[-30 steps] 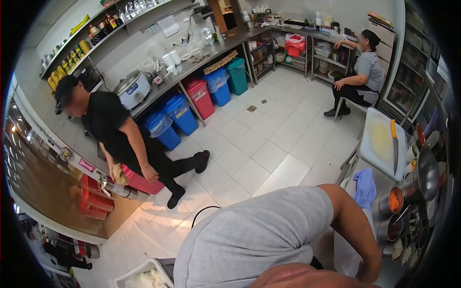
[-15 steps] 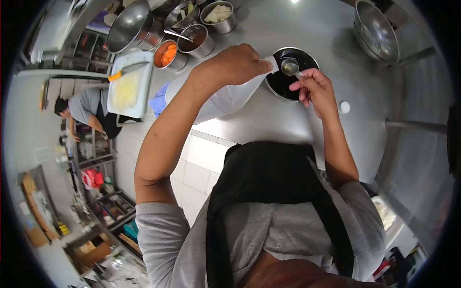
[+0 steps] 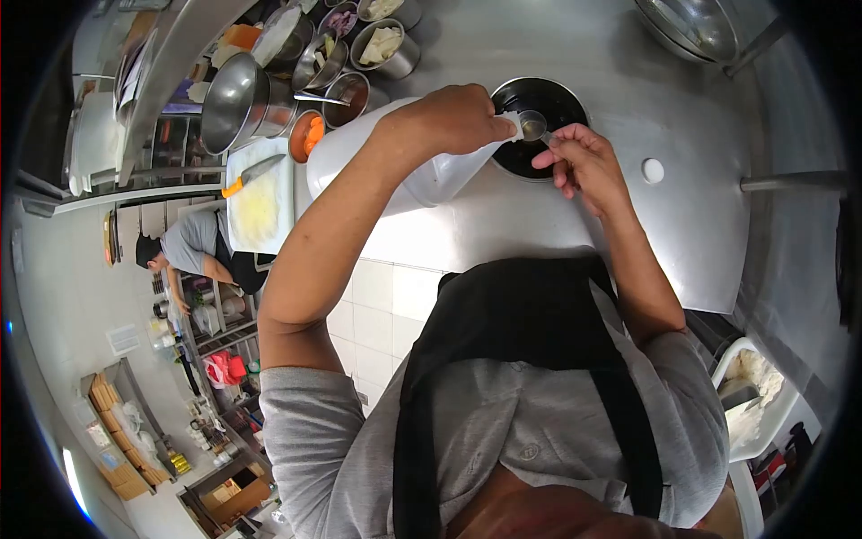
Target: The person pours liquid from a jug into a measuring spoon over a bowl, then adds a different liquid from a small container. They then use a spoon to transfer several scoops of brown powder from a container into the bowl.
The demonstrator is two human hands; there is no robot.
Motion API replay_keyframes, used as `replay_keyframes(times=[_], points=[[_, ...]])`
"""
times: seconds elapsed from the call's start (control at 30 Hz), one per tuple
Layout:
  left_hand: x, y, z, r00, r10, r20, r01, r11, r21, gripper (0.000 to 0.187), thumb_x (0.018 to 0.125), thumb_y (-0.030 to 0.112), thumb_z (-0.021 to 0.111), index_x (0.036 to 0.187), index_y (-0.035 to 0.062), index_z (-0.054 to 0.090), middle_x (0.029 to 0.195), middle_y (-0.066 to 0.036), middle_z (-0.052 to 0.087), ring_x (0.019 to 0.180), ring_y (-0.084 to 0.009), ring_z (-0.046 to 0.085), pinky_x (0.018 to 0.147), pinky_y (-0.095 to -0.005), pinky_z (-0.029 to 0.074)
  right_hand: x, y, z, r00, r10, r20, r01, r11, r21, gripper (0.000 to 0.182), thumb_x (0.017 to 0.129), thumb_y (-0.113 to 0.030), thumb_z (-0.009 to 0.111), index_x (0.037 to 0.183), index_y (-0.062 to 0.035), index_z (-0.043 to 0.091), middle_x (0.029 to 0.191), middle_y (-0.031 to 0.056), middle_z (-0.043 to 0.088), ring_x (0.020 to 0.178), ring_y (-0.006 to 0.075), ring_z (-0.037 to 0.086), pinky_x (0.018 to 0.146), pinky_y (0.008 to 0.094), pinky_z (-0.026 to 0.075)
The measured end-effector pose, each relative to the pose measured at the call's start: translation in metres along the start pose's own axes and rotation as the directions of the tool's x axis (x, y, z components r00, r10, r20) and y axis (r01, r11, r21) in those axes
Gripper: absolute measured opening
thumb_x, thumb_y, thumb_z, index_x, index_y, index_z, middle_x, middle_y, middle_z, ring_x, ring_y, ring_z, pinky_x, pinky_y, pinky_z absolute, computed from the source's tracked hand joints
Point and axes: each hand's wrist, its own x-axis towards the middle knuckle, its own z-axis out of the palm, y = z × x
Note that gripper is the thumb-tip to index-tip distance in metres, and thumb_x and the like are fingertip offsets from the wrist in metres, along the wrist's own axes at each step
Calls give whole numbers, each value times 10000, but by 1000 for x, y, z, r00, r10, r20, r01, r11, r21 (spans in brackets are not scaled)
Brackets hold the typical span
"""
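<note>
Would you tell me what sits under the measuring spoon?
A dark round bowl on the steel counter sits under the measuring spoon. The jug and hands cover part of its near rim.

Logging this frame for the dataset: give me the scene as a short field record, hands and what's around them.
left hand: grips the neck of a white jug, tilted, spout at the spoon
right hand: holds a small metal measuring spoon over the bowl
dark bowl: on the steel counter, under spoon and spout
white cap: lying on the counter right of the bowl
metal containers: upper left, food inside
cutting board: left, with an orange-handled knife
</note>
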Motion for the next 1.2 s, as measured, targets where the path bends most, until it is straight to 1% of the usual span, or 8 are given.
replay_keyframes(times=[0.17,0.37,0.57,0.67,0.87,0.97,1.07,1.2], points=[[4,11,-8,999,21,49,-23,999,30,487,828,453,622,854,-31,677,784,-208,659,764,-299,645,711,-386,483,3,3,-3,1000,-16,-13,16,1000,7,110,904,-100,541,966,-9,529,790,156,681,458,97,502,376,226,378],[5,20,-17,986,-44,160,27,994,106,486,828,452,622,891,-27,673,791,-204,665,742,-296,643,706,-387,483,2,5,-3,1000,-23,4,23,1000,9,119,907,-102,548,976,-8,524,795,158,679,464,94,499,381,228,376],[4,16,-13,996,-11,92,-1,992,126,508,832,444,611,950,-47,666,875,-221,674,831,-320,651,777,-390,487,1,5,-6,998,-14,54,12,999,31,122,924,-118,546,984,-16,518,806,149,678,489,87,498,396,223,379],[2,23,-17,986,-60,156,37,989,144,527,832,445,609,983,-57,659,917,-227,673,881,-329,651,814,-386,485,-1,5,-6,998,-11,64,9,999,44,120,927,-125,552,976,-19,524,809,150,681,490,86,504,399,220,385],[6,26,-18,978,-74,194,34,979,200,524,830,445,607,986,-53,661,918,-227,673,882,-323,652,809,-384,485,-1,6,-8,998,-17,67,12,998,69,110,927,-127,565,955,-25,540,811,157,691,483,82,518,399,218,402],[4,24,-13,994,-34,103,15,984,179,517,831,445,609,976,-48,666,909,-225,676,871,-321,655,802,-381,489,-2,6,-9,997,-15,72,10,998,63,109,927,-128,559,967,-29,534,813,151,688,490,80,512,401,217,395],[3,25,-16,989,-53,139,29,985,172,515,831,446,612,973,-45,670,906,-218,683,866,-322,660,806,-374,494,-2,5,-7,997,-8,74,5,999,43,112,928,-129,548,987,-38,523,817,139,679,502,79,497,403,215,375],[2,24,-13,994,-52,94,37,987,154,506,830,443,623,969,-41,674,898,-215,686,860,-324,663,810,-373,496,-2,5,-8,997,5,72,-7,999,34,108,927,-128,551,983,-40,524,813,136,681,497,76,498,400,212,373]])
